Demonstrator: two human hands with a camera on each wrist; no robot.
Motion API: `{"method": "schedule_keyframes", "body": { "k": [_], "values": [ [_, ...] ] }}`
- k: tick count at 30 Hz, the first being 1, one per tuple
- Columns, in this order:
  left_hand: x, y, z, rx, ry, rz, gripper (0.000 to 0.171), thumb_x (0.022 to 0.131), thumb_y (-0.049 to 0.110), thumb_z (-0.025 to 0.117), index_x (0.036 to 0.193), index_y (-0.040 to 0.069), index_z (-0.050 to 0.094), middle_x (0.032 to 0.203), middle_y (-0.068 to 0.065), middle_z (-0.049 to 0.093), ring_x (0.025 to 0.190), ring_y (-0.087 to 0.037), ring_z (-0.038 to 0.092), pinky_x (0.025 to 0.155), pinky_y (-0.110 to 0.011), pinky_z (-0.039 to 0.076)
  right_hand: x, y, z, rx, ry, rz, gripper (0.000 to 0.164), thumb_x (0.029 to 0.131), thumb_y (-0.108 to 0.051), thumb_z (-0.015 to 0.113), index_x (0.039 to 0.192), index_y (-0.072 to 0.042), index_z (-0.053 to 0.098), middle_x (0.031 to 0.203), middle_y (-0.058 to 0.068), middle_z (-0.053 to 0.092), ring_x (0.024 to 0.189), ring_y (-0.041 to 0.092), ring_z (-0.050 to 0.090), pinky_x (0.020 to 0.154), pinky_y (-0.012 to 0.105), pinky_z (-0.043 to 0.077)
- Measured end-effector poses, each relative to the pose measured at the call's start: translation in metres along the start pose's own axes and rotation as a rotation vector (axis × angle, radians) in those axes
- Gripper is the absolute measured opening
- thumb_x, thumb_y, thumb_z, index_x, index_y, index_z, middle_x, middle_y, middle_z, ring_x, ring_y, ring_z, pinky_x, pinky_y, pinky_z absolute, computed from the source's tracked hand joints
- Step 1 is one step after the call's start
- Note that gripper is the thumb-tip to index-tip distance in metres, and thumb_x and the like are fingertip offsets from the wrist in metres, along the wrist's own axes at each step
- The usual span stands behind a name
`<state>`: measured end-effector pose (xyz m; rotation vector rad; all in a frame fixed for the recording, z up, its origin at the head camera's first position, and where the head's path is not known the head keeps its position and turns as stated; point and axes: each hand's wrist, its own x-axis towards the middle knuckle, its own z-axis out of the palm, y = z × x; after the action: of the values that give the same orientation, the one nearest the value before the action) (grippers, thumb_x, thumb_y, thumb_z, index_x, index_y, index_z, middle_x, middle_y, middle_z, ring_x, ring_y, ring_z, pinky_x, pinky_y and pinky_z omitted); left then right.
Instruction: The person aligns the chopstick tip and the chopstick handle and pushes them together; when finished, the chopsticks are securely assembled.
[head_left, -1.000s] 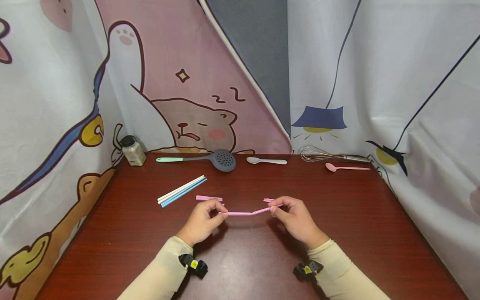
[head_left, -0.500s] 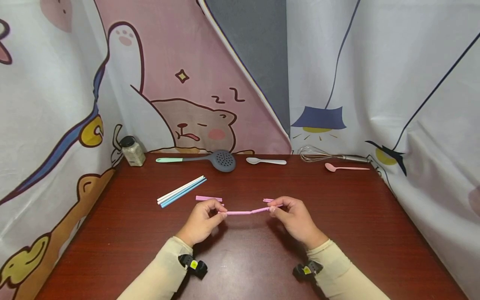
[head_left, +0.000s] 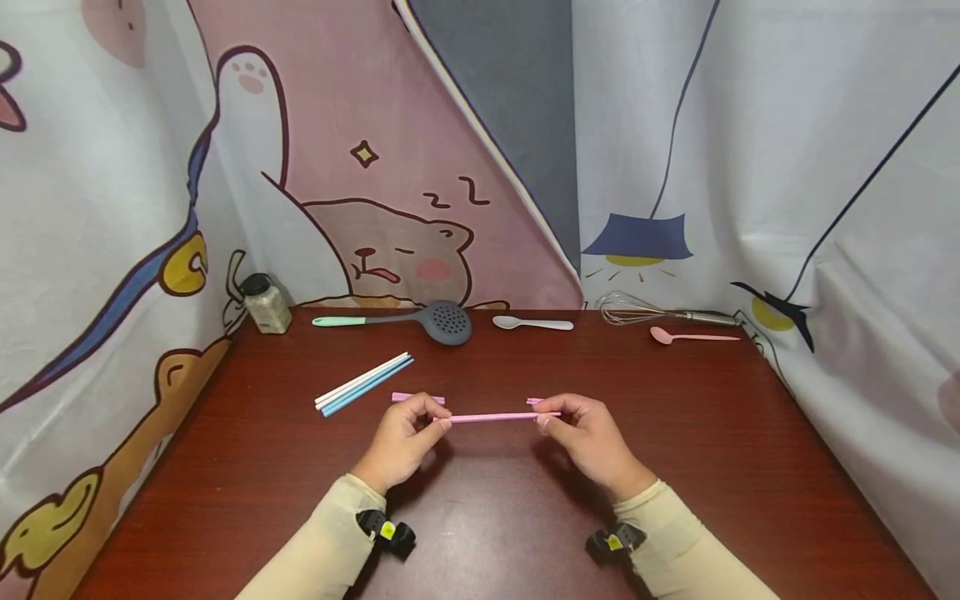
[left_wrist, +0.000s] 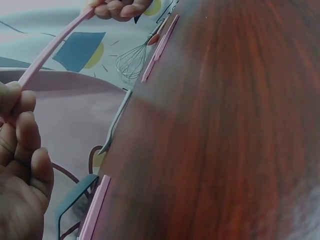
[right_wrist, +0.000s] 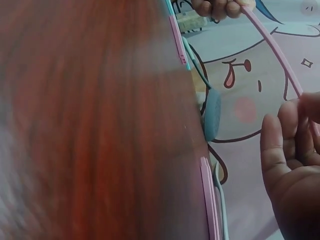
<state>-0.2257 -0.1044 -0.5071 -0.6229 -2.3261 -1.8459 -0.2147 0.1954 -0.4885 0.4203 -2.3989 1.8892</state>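
My left hand (head_left: 406, 437) and right hand (head_left: 596, 437) pinch the two ends of a slim pink stick (head_left: 491, 417) that looks like a straw. It spans nearly level between them above the table, almost straight in the head view and slightly curved in the left wrist view. Thumb and index finger do the holding on each side. Behind the left hand lies a bundle of short pink pieces (head_left: 408, 397), partly covered by the fingers. More short pink pieces (head_left: 533, 401) lie behind the right hand, mostly hidden in the head view; the left wrist view shows these pieces (left_wrist: 160, 48) whole.
White sticks (head_left: 360, 381) and blue sticks (head_left: 367, 388) lie slanted at the left. Along the table's back edge are a lidded jar (head_left: 267, 310), a skimmer (head_left: 447, 322), a grey-white spoon (head_left: 534, 322), a whisk (head_left: 637, 310) and a pink spoon (head_left: 678, 336). Patterned cloth hangs behind.
The pink stick was kinked at its middle and is now nearly straight. Its middle and the left end have risen slightly in the head view. Both hands keep their pinch.
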Motion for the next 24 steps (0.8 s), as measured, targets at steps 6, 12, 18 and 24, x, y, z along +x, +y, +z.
{"method": "schedule_keyframes", "body": {
  "k": [6, 12, 18, 24],
  "values": [
    [0.0011, -0.0019, -0.0027, -0.003, 0.033, -0.002, 0.013, 0.093, -0.005, 0.072, 0.096, 0.008, 0.073, 0.109, -0.027, 0.074, 0.080, -0.006, 0.062, 0.066, -0.021, 0.049, 0.0019, 0.0022, -0.0040, -0.070, 0.011, 0.045, 0.008, 0.096, -0.002, 0.073, 0.103, -0.001, 0.077, 0.114, 0.023, 0.077, 0.075, 0.008, 0.064, 0.063, 0.023, 0.053],
    [0.0029, -0.0035, -0.0035, -0.037, 0.051, 0.004, 0.005, 0.094, -0.003, 0.073, 0.097, -0.001, 0.070, 0.108, -0.030, 0.073, 0.091, -0.006, 0.067, 0.074, -0.020, 0.051, 0.0020, 0.0019, -0.0054, -0.076, 0.041, 0.070, 0.006, 0.096, 0.000, 0.071, 0.100, 0.003, 0.074, 0.086, 0.022, 0.071, 0.060, 0.009, 0.055, 0.049, 0.025, 0.046],
    [0.0038, -0.0057, -0.0042, -0.063, 0.071, -0.002, 0.005, 0.094, -0.005, 0.071, 0.097, -0.004, 0.067, 0.109, -0.032, 0.073, 0.096, -0.009, 0.070, 0.078, -0.020, 0.052, 0.0026, 0.0031, -0.0070, -0.076, 0.027, 0.115, 0.009, 0.098, -0.001, 0.070, 0.103, 0.005, 0.073, 0.086, 0.023, 0.069, 0.054, 0.012, 0.053, 0.047, 0.026, 0.046],
    [0.0039, -0.0061, -0.0053, -0.093, 0.077, -0.013, 0.006, 0.094, -0.005, 0.070, 0.098, -0.007, 0.066, 0.111, -0.036, 0.071, 0.084, -0.005, 0.065, 0.072, -0.019, 0.049, 0.0022, 0.0030, -0.0077, -0.084, 0.031, 0.133, 0.008, 0.098, -0.001, 0.069, 0.104, 0.005, 0.072, 0.082, 0.020, 0.066, 0.049, 0.013, 0.049, 0.044, 0.028, 0.045]
  ]
}}
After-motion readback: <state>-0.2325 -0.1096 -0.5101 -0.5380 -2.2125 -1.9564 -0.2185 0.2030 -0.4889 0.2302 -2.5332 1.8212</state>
